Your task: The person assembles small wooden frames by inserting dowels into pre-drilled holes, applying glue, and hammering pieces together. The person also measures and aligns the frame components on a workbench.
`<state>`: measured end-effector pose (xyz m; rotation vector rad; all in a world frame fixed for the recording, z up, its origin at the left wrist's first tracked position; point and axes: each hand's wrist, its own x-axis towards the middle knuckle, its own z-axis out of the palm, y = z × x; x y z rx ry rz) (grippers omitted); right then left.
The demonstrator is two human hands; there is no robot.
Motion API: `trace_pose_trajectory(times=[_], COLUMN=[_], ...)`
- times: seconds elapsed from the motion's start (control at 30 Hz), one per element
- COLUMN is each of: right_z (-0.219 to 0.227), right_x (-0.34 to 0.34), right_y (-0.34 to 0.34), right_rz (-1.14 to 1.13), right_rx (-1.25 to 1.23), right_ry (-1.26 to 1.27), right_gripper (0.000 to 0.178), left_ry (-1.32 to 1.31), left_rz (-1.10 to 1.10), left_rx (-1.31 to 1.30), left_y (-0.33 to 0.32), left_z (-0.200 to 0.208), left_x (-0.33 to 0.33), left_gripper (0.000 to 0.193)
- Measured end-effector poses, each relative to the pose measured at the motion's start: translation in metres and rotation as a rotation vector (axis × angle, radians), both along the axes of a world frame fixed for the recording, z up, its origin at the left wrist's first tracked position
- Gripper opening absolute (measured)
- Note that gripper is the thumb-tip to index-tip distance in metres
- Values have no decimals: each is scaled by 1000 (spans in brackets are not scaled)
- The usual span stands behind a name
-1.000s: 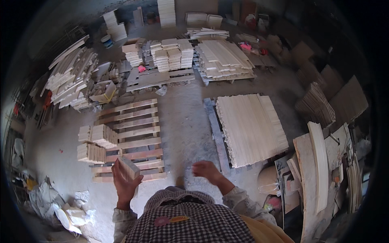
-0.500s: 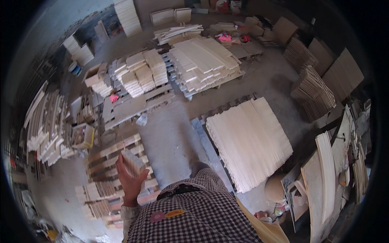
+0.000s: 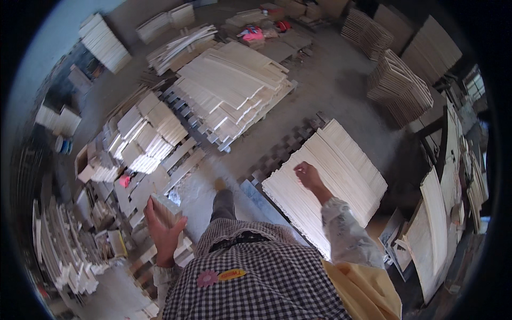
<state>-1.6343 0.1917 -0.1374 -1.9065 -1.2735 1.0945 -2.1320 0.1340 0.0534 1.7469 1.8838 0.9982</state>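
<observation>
My left hand (image 3: 164,232) is closed around a small rectangular wooden block (image 3: 167,209) with a greyish top face, held up at the left in front of my body. To the right, my right hand (image 3: 309,177) is above a broad, low stack of pale wooden strips (image 3: 346,176). Its fingers are curled in, and whether anything is inside them is hidden. I cannot tell if this hand touches the strips.
Beyond lie a pallet of long pale boards (image 3: 229,80) and another of shorter board stacks (image 3: 141,130). Leaning panels (image 3: 400,88) stand at the far right, with large boards (image 3: 426,229) nearer. Loose timber (image 3: 64,250) is piled at the left.
My right hand has come into view over the strip stack. The view has swung, and a foot now shows ahead of my apron. My left hand still grips the block.
</observation>
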Motion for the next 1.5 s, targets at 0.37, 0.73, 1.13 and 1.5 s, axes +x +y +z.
trace_pose_trajectory(times=[0.37, 0.73, 1.13, 1.5], right_z=[-213, -83, -197, -58], right_x=[-15, 6, 197, 397], right_y=[7, 170, 153, 282], right_rz=[-85, -1049, -340, -1461], right_rx=[-491, -344, -905, -294], right_ry=[-135, 544, -452, -92], right_gripper=[22, 38, 26, 25], left_ry=[-115, -53, -212, -207], left_rz=[-287, -674, -929, -1314], left_rx=[-12, -90, -96, -53], left_y=[358, 566, 733, 821], left_z=[-13, -13, -44, -30], left_x=[6, 149, 475, 833], left_gripper=[106, 110, 110, 112])
